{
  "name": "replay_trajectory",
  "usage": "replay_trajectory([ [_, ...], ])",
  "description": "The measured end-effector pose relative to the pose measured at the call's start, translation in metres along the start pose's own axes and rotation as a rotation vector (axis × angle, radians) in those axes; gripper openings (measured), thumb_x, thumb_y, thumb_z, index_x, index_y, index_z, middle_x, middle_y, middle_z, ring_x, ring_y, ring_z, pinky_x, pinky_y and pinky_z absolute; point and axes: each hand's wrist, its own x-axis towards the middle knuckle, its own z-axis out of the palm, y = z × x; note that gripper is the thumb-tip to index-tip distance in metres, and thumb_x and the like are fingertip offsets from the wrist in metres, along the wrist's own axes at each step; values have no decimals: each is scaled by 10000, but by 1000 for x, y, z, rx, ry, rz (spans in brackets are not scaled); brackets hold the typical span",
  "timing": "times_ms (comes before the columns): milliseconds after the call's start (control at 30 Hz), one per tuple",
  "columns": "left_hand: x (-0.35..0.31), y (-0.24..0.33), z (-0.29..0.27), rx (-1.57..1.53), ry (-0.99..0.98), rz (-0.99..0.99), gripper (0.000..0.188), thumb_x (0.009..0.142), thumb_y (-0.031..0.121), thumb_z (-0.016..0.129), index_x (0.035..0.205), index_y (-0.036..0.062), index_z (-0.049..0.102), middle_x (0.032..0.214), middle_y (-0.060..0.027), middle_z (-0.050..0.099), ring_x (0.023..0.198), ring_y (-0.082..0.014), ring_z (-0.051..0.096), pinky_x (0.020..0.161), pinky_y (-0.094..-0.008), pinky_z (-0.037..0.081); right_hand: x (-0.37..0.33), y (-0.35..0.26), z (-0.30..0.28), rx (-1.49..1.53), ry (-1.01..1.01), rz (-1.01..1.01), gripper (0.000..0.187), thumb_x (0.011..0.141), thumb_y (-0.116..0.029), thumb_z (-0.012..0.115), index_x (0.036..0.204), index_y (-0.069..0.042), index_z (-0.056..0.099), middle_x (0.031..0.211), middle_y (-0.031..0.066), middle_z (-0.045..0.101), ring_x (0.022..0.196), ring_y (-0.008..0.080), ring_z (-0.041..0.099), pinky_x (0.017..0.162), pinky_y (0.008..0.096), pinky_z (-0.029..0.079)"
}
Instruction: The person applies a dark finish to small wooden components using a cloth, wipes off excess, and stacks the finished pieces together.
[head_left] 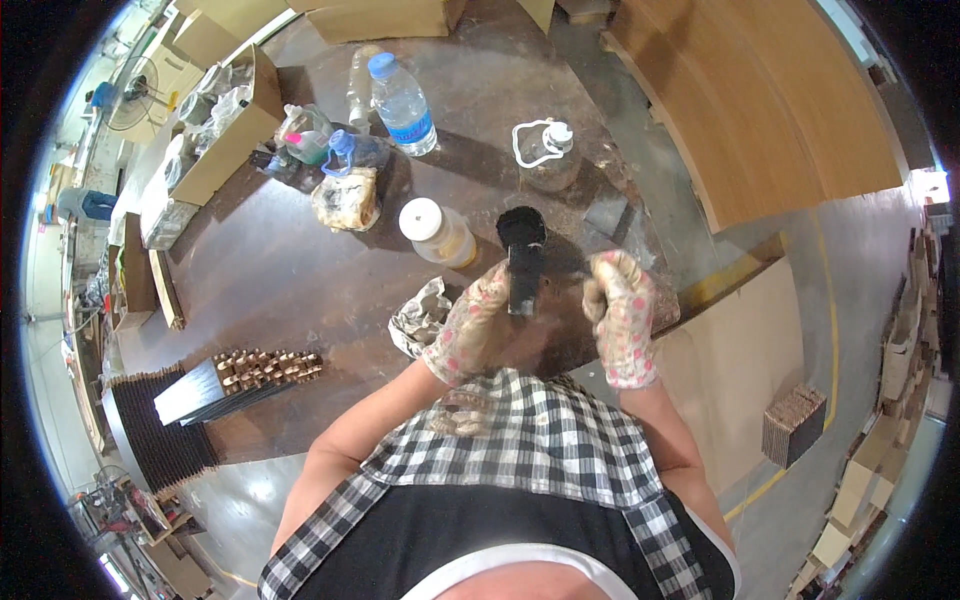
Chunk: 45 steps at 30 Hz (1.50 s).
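Both my hands wear stained white gloves with pink dots. My left hand (472, 325) pinches the left edge of a flat black strip (524, 282), holding it over the table. Just beyond the strip stands a small round container (520, 225), black inside. My right hand (622, 315) is closed at the right, its fingers pressed together on a thin dark piece (574, 268) that is too blurred to name. A crumpled paper (420, 318) lies left of my left hand. Behind it stands a white-capped plastic bottle (440, 235) with yellowish contents.
A water bottle (402, 105), a jug with a white handle (548, 158) and a dirty sponge-like block (346, 198) stand on the brown table (270, 255). Stacked dark-edged strips (240, 385) sit at the left. Large wooden boards (760, 110) lie at the right.
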Motion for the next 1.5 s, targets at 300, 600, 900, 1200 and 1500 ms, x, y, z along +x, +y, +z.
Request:
replay_trajectory([
  [300, 4, -6, 1, -534, 68, -273, 672, 779, -61, 689, 1395, 28, 435, 1369, -134, 505, 1277, -254, 469, 1073, -343, 385, 2, -6, 4, 1, 17, -3, 125, 928, -153, 603, 808, -120, 611, 599, -49, 535, 449, 30, 413, 408, 191, 293],
  [600, 3, -7, 5, -495, -118, 71, 489, 900, -46, 566, 1370, 37, 459, 1342, -54, 523, 1239, -183, 475, 1029, -321, 410, 7, 2, -3, 30, -17, -40, 110, 924, -150, 599, 817, -125, 607, 598, -54, 535, 458, 30, 432, 410, 187, 307],
  [900, 2, -13, 2, -312, -43, -81, 372, 1016, 262, 502, 1368, 142, 488, 1319, 15, 544, 1202, -128, 489, 1004, -330, 410, 4, 13, -12, 3, -16, -10, 145, 936, -130, 587, 791, -126, 596, 598, -71, 529, 450, 9, 417, 394, 183, 296],
  [1200, 5, -24, -2, -724, 9, -188, 404, 1011, 298, 509, 1367, 110, 475, 1357, -18, 527, 1231, -155, 489, 1024, -359, 409, -1, 13, -20, -149, -90, -8, 158, 944, -147, 587, 787, -131, 588, 609, -67, 529, 460, 5, 407, 410, 182, 293],
  [1500, -3, -20, 0, -789, -12, -210, 303, 1033, 279, 467, 1265, 92, 521, 1149, 3, 556, 1014, -131, 520, 906, -294, 436, 16, 25, -24, -49, -129, -115, 131, 950, -135, 582, 829, -106, 623, 615, -57, 549, 508, 21, 463, 460, 188, 359],
])
